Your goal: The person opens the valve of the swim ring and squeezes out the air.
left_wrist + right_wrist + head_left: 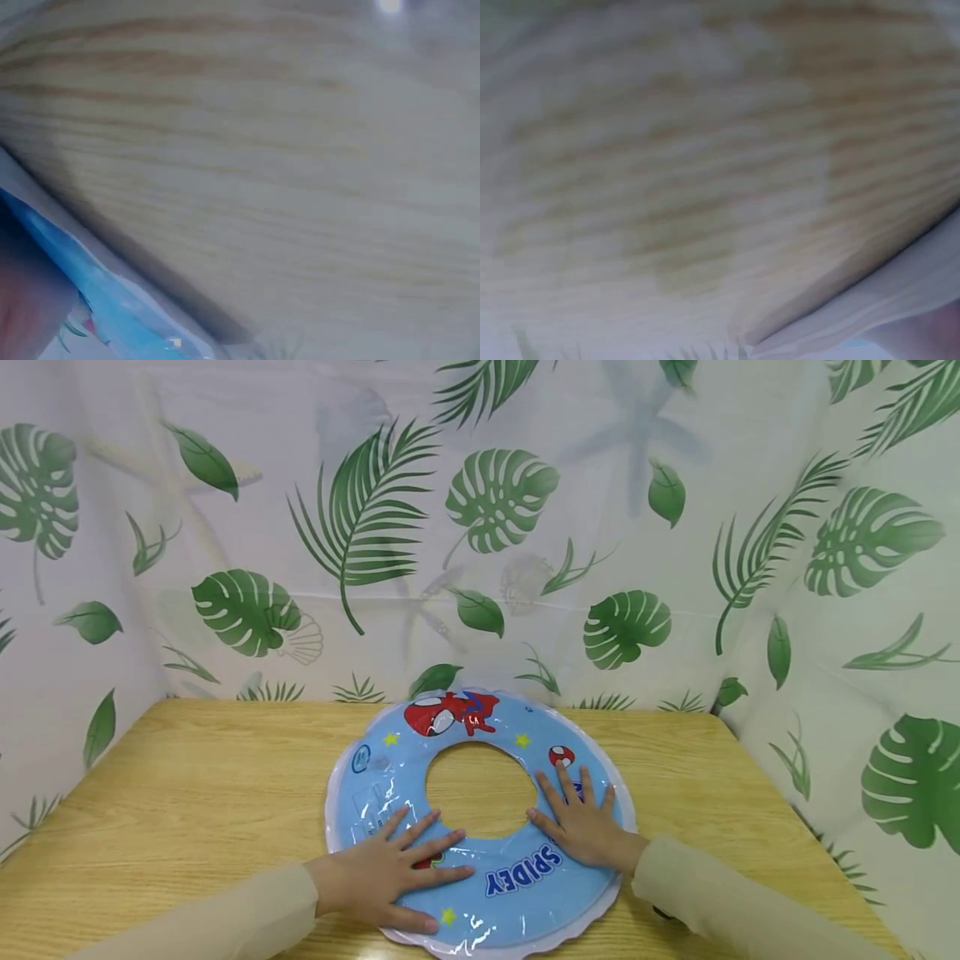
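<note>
A light-blue inflatable swim ring with a white edge, red cartoon figures, yellow stars and the word SPIDEY lies flat on the wooden table. Its surface looks smooth and shiny. My left hand rests on the ring's front left part with fingers spread, covering part of a red print. On the front right part lies my right hand, its fingers also spread and pointing away from me. In the left wrist view the ring's edge shows at the lower left beside a blurred bit of hand. The right wrist view catches the pale rim.
The wood-grain table extends to both sides of the ring. A white curtain printed with green leaves stands behind it and along both sides. The ring's far edge lies close to the back curtain.
</note>
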Demonstrator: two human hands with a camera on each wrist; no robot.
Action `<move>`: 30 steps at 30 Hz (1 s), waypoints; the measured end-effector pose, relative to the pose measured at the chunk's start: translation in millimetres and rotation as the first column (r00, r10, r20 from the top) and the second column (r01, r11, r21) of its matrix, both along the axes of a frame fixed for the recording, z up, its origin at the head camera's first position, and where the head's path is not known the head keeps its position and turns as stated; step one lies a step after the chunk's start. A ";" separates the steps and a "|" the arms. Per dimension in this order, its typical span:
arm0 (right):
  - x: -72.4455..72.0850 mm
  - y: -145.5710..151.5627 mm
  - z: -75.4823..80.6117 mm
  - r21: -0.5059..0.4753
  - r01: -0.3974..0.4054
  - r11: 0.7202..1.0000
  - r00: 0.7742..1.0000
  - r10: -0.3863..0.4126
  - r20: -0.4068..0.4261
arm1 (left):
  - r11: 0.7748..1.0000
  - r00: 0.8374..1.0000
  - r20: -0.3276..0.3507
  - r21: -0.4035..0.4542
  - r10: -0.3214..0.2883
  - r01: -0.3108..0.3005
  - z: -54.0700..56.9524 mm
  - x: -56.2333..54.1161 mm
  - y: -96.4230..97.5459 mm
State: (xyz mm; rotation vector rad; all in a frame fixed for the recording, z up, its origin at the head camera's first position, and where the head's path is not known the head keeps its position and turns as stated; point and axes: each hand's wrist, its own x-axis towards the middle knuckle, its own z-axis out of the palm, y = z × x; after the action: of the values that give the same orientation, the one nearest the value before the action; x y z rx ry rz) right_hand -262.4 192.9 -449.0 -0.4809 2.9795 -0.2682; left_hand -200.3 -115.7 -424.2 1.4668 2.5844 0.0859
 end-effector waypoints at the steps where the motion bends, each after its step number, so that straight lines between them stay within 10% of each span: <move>1: 0.1 -0.3 0.3 0.001 -0.001 1.000 1.000 0.001 0.001 | 1.000 1.000 0.000 0.011 0.024 -0.024 -1.5 -0.4 -3.5; 7: 0.3 -2.0 1.5 0.000 -0.005 1.000 1.000 0.005 0.002 | 0.993 0.992 0.067 0.033 0.107 -0.110 -5.3 -1.3 -10.6; 24: -4.0 -2.0 10.0 0.033 -0.004 0.999 0.995 0.000 0.099 | 0.994 0.982 0.160 0.024 0.102 -0.107 -4.8 -5.9 -11.2; 30: -13.7 -0.1 9.5 0.002 -0.012 1.000 1.000 0.012 -0.002 | 0.995 0.984 0.151 0.028 0.089 -0.094 -4.9 -5.9 -10.6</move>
State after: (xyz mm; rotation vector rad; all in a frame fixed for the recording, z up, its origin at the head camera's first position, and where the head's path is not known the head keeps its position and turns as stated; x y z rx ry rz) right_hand -276.0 192.8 -439.5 -0.4989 2.9780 -0.2631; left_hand -206.2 -126.3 -429.1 1.2982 2.5394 0.2446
